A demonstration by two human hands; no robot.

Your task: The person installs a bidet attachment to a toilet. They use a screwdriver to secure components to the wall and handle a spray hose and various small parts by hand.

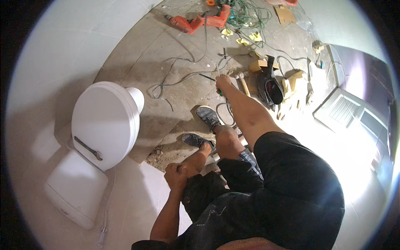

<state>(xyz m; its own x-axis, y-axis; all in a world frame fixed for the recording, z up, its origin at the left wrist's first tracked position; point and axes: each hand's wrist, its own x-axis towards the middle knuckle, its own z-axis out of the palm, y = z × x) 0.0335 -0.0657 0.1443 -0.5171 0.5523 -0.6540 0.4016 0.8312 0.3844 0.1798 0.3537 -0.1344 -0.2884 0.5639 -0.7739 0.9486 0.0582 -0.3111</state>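
Note:
My right hand (223, 82), arm stretched forward near the floor, is closed on a thin dark-shafted tool (207, 77). A bit of green shows just below the fingers; the exact kind of tool is too small to tell. A hammer (243, 84) with a wooden handle lies right of that hand, by an open black tool bag (273, 88). My left hand (175, 177) rests on my bent left knee, its fingers curled over it. At left stands a white toilet (104, 121) with its lid down, and a metal wrench (88, 148) lies on top.
A red corded power drill (185, 24) lies far off beside a tangle of green cable (248, 14). Grey cord (166, 75) winds over the dusty floor. Yellow scraps (255, 37) and cardboard (285, 15) lie beyond. A white louvred panel (346, 110) is at right, in strong light.

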